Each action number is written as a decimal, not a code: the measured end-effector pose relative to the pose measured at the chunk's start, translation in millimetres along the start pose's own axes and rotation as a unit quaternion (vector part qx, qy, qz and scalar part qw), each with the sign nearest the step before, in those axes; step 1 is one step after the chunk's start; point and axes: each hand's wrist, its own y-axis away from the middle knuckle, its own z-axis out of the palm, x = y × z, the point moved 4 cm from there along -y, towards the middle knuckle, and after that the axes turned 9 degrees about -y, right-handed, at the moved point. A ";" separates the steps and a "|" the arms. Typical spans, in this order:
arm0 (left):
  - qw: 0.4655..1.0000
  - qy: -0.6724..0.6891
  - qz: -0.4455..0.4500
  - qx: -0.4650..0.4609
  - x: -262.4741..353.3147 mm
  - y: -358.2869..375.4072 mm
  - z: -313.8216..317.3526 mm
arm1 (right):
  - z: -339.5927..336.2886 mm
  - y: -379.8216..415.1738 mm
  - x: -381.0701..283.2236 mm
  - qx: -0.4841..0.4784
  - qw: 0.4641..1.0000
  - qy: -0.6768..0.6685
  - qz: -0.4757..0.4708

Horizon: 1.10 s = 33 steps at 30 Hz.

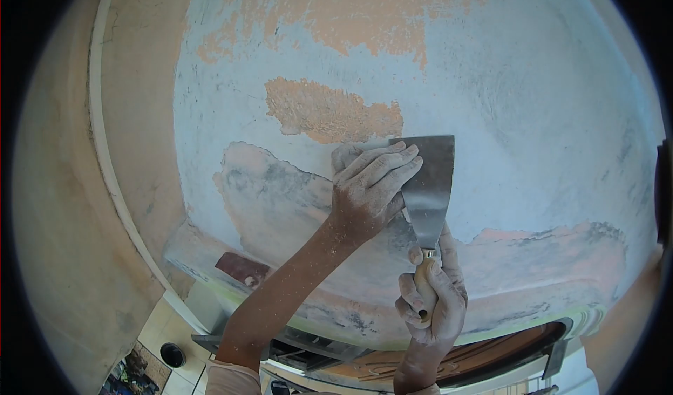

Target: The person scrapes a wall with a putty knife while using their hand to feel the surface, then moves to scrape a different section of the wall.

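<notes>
My right hand [434, 293] is wrapped round the pale handle of a wide metal scraper [429, 192], its blade pointing up and away from me. Dusty with white powder, my left hand [371, 185] lies with its fingertips on the left side of the blade, fingers stretched out. Both hands are over a curved panel [519, 157] of pale blue-white with worn grey and pink areas. Just above the blade's left corner is a rough orange-tan patch [329, 111] with ragged edges.
A dark red sanding piece [242, 269] rests at the panel's lower left edge. Below the panel, a dark-rimmed opening [505, 356] shows. A black container [172, 354] stands on the tiled floor at the lower left.
</notes>
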 end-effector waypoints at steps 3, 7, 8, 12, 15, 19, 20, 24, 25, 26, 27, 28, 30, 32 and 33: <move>1.000 0.009 0.005 -0.005 0.6 5.4 2.6 | 1.3 -3.2 1.4 0.000 1.000 0.010 -0.006; 1.000 0.016 -0.001 -0.005 -1.0 -1.3 1.6 | 4.2 -2.5 4.4 0.018 1.000 -0.004 -0.008; 1.000 0.010 0.002 -0.022 2.7 2.5 -0.1 | 2.0 0.4 3.4 0.013 1.000 -0.014 -0.003; 0.999 0.039 0.004 0.010 -5.2 -0.2 4.3 | 4.8 -5.7 4.2 -0.019 1.000 -0.025 0.001; 1.000 0.014 0.001 0.012 -3.4 0.8 3.8 | 2.5 -2.9 3.1 -0.016 1.000 -0.006 -0.008; 1.000 0.026 -0.014 -0.002 -2.2 0.4 2.3 | 1.9 -6.7 3.2 -0.018 1.000 0.018 -0.014; 0.999 0.027 -0.022 0.005 -5.0 -7.3 1.5 | 3.9 -7.6 3.7 -0.016 1.000 0.011 -0.013; 1.000 0.005 -0.023 -0.011 0.0 1.4 0.1 | 0.3 -1.1 4.1 -0.012 1.000 -0.004 -0.012; 0.999 0.005 -0.021 -0.024 1.7 6.4 1.0 | -2.6 1.4 4.7 -0.013 1.000 -0.005 -0.012; 0.999 0.022 -0.022 -0.014 1.4 5.9 2.2 | 0.3 -2.8 6.2 -0.014 1.000 0.000 -0.015; 1.000 0.022 -0.020 0.001 -2.4 2.5 2.2 | 4.2 -6.9 7.4 -0.010 1.000 0.005 -0.017; 0.999 0.026 -0.022 0.014 -7.7 -1.8 4.4 | 6.4 -7.8 7.2 -0.002 1.000 0.011 -0.020; 0.999 0.022 -0.020 0.019 -5.5 -6.8 2.4 | 10.2 -7.3 5.2 -0.007 1.000 0.005 -0.012; 1.000 0.004 -0.011 0.004 0.2 -6.1 -2.6 | 9.0 -3.9 4.9 -0.010 1.000 0.007 -0.010; 1.000 0.009 -0.010 0.006 -1.2 -5.9 -2.6 | 5.0 -1.6 4.5 -0.016 1.000 0.011 -0.012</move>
